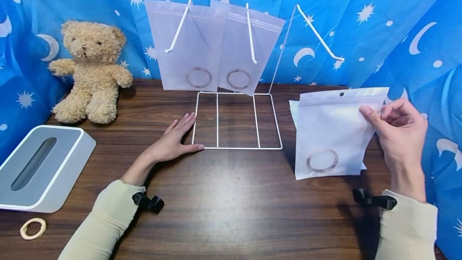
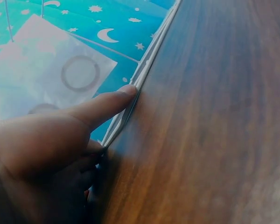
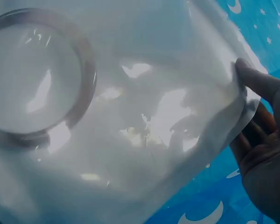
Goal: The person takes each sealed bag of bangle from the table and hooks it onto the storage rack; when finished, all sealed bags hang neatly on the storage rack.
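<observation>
My right hand (image 1: 404, 135) pinches the upper right edge of a white zip bag (image 1: 332, 127) between thumb and fingers, holding it upright. A round bangle (image 1: 308, 161) shows through near its bottom; the right wrist view shows this bangle (image 3: 88, 70) up close. Part of another white bag (image 1: 293, 109) peeks out behind it. At the left side of a white wire display rack (image 1: 234, 148), my left hand (image 1: 171, 143) lies with straight fingers against the base frame. Its thumb (image 2: 107, 105) touches the wire in the left wrist view.
Two zip bags with bangles, a left one (image 1: 184, 51) and a right one (image 1: 249, 39), hang on the rack's hooks. A third hook (image 1: 319, 35) slants forward to their right. On the left are a teddy bear (image 1: 92, 67), a tissue box (image 1: 66, 171) and a wooden ring (image 1: 24, 230).
</observation>
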A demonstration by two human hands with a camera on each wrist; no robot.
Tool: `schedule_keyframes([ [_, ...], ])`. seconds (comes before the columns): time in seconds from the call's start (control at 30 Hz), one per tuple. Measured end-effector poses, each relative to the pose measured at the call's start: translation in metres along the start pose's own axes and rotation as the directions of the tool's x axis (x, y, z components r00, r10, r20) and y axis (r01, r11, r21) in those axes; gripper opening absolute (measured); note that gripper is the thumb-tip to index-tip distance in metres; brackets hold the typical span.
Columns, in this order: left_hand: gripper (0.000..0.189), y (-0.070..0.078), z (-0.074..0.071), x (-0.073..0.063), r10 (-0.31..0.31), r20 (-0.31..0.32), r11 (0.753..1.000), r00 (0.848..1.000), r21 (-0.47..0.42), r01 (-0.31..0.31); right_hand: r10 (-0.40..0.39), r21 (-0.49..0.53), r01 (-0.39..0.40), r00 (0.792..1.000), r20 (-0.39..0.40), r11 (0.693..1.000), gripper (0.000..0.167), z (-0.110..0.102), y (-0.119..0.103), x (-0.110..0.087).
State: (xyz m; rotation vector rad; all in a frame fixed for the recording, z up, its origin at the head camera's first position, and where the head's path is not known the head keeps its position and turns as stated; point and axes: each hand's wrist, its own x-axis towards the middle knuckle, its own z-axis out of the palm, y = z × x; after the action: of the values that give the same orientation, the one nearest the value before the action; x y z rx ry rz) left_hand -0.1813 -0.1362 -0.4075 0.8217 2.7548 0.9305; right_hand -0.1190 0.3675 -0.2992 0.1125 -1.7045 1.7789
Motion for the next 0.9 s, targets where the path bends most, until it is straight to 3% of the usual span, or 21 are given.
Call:
schedule_keyframes([
  [0.07, 0.096, 0.000, 0.000, 0.000, 0.001, 0.001, 1.000, 1.000, 0.000, -0.001, -0.055, 0.045, 0.053, 0.998, 0.039, 0.998, 0.026, 0.002, 0.003, -0.001],
  [0.17, 0.096, 0.001, 0.000, 0.000, 0.002, -0.002, 1.000, 1.000, 0.004, -0.002, -0.052, 0.066, 0.044, 0.992, 0.116, 0.997, 0.022, 0.001, 0.004, -0.003],
  [0.3, 0.096, 0.001, -0.001, 0.001, 0.002, -0.002, 1.000, 1.000, 0.006, -0.002, 0.052, -0.069, -0.041, 0.982, 0.179, 0.997, 0.018, -0.007, 0.000, -0.006],
  [0.4, 0.097, 0.001, -0.001, 0.001, 0.000, 0.000, 1.000, 1.000, 0.007, 0.000, 0.133, -0.236, -0.081, 0.968, 0.212, 0.968, 0.026, -0.012, -0.003, -0.008],
  [0.53, 0.096, 0.000, -0.001, 0.001, 0.001, -0.001, 1.000, 1.000, 0.010, -0.001, 0.177, -0.335, -0.075, 0.943, 0.283, 0.939, 0.033, -0.011, -0.007, -0.008],
  [0.63, 0.096, 0.000, -0.001, 0.001, -0.002, 0.000, 1.000, 1.000, 0.010, 0.002, 0.177, -0.427, -0.015, 0.923, 0.342, 0.904, 0.040, -0.007, -0.007, -0.007],
  [0.73, 0.096, 0.000, -0.001, 0.000, -0.004, 0.003, 1.000, 1.000, 0.010, 0.004, 0.181, -0.552, 0.059, 0.911, 0.371, 0.832, 0.043, -0.004, -0.005, -0.007],
  [0.8, 0.096, 0.001, -0.002, 0.000, -0.006, 0.006, 1.000, 1.000, 0.008, 0.006, 0.202, -0.605, 0.063, 0.911, 0.360, 0.794, 0.040, -0.003, -0.004, -0.007],
  [0.9, 0.095, 0.001, -0.002, 0.000, -0.009, 0.011, 1.000, 1.000, 0.006, 0.009, 0.238, -0.638, 0.030, 0.914, 0.329, 0.770, 0.035, -0.003, -0.002, -0.007],
])
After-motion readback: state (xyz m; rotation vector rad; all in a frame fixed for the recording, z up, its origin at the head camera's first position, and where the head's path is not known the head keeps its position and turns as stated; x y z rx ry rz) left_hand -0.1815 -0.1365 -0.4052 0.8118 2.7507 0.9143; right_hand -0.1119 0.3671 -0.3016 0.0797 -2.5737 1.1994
